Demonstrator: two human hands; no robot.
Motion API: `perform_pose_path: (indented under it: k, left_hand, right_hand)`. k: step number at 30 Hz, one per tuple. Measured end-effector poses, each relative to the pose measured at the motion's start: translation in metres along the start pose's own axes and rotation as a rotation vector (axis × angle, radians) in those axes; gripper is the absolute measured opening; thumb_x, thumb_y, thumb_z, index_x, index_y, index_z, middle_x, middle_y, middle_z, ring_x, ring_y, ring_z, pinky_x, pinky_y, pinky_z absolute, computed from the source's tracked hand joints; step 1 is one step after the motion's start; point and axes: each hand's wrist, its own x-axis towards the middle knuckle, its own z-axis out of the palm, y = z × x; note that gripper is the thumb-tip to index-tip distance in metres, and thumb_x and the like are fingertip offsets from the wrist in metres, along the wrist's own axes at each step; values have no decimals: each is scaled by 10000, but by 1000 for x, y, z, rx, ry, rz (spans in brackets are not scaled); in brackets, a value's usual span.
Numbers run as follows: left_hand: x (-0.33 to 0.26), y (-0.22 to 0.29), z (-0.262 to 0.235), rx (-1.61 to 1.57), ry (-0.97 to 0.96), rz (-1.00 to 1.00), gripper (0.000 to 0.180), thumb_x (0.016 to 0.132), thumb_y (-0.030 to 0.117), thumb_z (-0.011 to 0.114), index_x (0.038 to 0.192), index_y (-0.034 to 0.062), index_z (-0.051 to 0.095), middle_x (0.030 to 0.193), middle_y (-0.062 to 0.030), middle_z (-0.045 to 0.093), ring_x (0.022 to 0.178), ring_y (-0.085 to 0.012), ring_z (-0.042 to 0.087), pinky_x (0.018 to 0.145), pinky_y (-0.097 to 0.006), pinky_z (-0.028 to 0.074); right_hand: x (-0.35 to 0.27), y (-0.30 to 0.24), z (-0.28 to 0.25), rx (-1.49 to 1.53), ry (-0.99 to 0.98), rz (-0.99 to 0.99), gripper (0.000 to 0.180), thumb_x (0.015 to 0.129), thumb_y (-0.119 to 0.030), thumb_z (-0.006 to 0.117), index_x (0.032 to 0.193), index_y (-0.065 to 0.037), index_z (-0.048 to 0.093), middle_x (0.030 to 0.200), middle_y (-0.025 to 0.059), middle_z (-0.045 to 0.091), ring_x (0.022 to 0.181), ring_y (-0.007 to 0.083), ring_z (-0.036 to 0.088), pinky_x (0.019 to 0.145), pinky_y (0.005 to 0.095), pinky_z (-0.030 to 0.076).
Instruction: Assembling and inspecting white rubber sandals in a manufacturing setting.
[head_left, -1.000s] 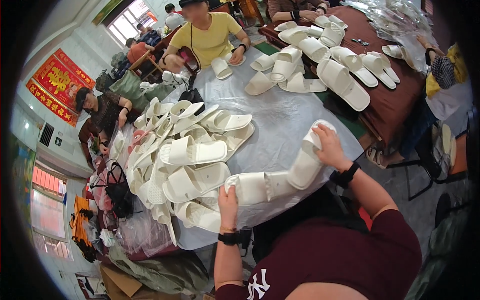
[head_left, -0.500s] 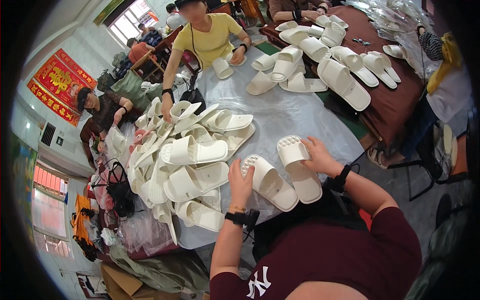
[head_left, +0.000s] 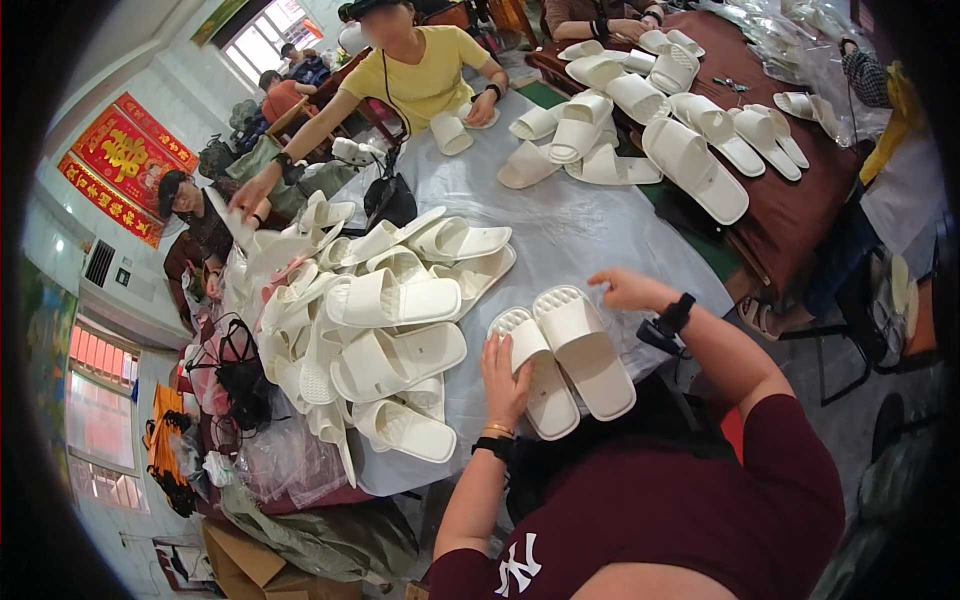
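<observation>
Two white slippers lie sole-up and side by side on the grey plastic-covered table (head_left: 580, 235) in front of me. My left hand (head_left: 505, 375) rests on the left slipper (head_left: 548, 395), fingers over its edge. My right hand (head_left: 625, 290) hovers just beyond the far end of the right slipper (head_left: 590, 350), empty, with fingers loosely curled. Both wrists wear black bands.
A big heap of white slippers (head_left: 385, 305) fills the table's left side. More slippers (head_left: 690, 165) lie on a brown table at the back right. A person in yellow (head_left: 420, 75) works opposite, another person (head_left: 190, 215) sits at left. A black bag (head_left: 390, 200) stands mid-table.
The pair I held up on edge has been turned and laid flat, soles up, side by side. My right hand has let go and drawn off to the far end.
</observation>
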Motion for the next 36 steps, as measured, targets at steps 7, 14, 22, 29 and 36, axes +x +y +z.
perform_pose_path:
  k: [7,14,22,29,36]
  left_hand:
    - [1,-6,6,-35,74,27,576,861,300,592,1349,32,444,1456,-220,349,1346,-389,312,1112,-452,239]
    - [-1,-1,6,-11,104,20,568,809,263,635,1296,13,485,1405,-226,407,1305,-404,364,1093,-464,274]
    - [-9,-11,13,-42,119,29,563,824,269,614,1307,15,472,1413,-230,399,1306,-401,361,1100,-455,263]
    - [-1,-10,7,-79,101,28,566,862,371,577,1291,12,495,1414,-231,392,1313,-406,347,1095,-471,263]
    - [10,30,-13,69,152,116,452,857,268,615,1240,41,544,1323,-196,468,1215,-383,438,1019,-482,334]
  right_hand:
    - [98,11,-5,-414,377,-174,280,787,-87,552,1032,13,642,1017,255,635,953,408,610,791,461,507]
    - [137,-6,9,-569,503,49,166,816,-108,553,850,3,672,917,199,674,886,383,646,764,456,523]
    - [90,-10,-6,-624,293,219,193,761,-72,559,864,-16,711,922,206,683,865,365,667,747,443,540]
    - [-8,26,-30,-665,169,273,206,714,-77,570,873,3,674,920,231,668,870,398,648,740,470,531]
    - [-94,19,-50,-745,-65,404,239,693,-143,602,867,6,668,924,216,669,872,377,650,739,442,532]
